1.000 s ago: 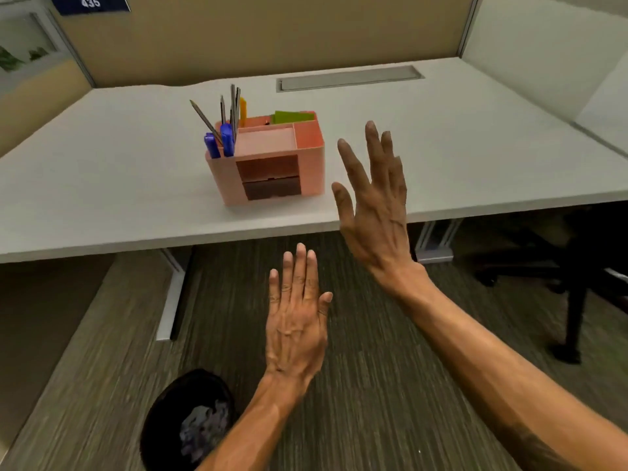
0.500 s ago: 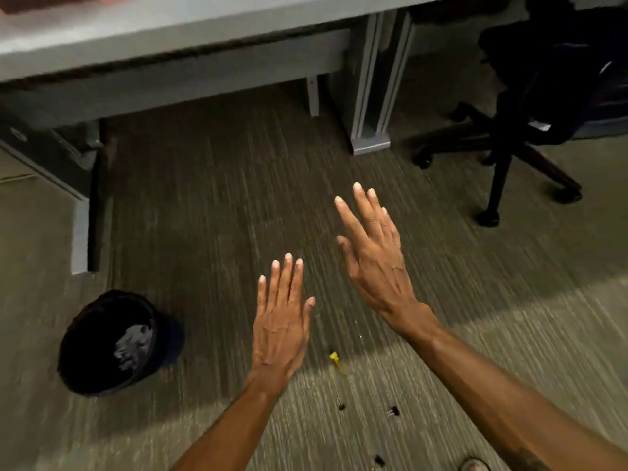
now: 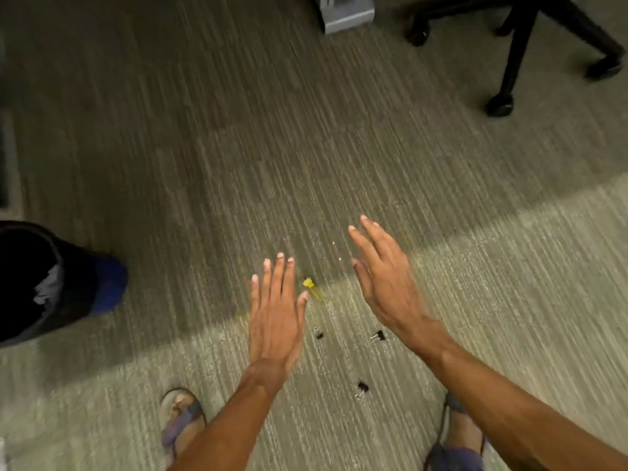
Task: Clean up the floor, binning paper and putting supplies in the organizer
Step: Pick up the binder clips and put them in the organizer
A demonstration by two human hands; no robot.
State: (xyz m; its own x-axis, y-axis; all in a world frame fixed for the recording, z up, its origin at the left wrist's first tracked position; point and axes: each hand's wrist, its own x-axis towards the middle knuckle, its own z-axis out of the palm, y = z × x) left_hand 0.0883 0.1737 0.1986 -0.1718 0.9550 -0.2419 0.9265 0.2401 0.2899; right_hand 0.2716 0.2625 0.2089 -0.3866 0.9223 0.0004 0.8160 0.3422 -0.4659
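My left hand (image 3: 275,317) and my right hand (image 3: 387,283) hover flat over the striped carpet, fingers spread, both holding nothing. Between them lies a small yellow item (image 3: 312,289) on the floor, just right of my left thumb. Three black binder clips rest nearer me: one (image 3: 318,333) beside my left hand, one (image 3: 378,335) under my right wrist, one (image 3: 362,389) closer to my feet. A black bin (image 3: 51,321) with crumpled paper (image 3: 49,287) inside stands at the left edge. The organizer is out of view.
A black office chair base (image 3: 516,45) with casters stands at the top right. A grey desk foot (image 3: 346,15) sits at the top centre. My sandalled feet (image 3: 181,419) are at the bottom of the view.
The view has tilted down from the desk and organizer to the floor. My hands dropped lower over the yellow item and clips, still spread and holding nothing.
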